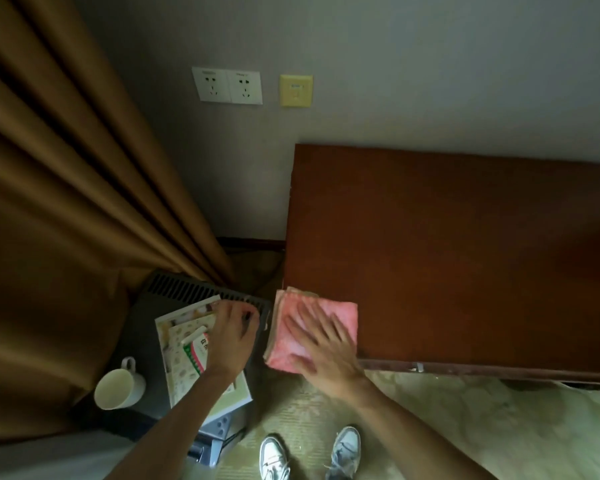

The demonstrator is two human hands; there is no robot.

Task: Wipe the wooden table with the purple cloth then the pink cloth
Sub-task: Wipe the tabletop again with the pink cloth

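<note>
The pink cloth (340, 311) lies folded on the near left corner of the reddish-brown wooden table (465, 254), its left edge hanging over the table's side. My right hand (321, 341) lies flat on it with fingers spread. My left hand (234, 332) is to the left, off the table, above a dark appliance; its fingers are curled, and I cannot tell whether they hold anything. No purple cloth is in view.
The dark vented appliance (201, 292) stands left of the table, carrying booklets (187, 355) and a white mug (118, 386). A brown curtain (66, 202) hangs at left. Wall sockets (227, 85) are above. My shoes (309, 455) stand on patterned carpet.
</note>
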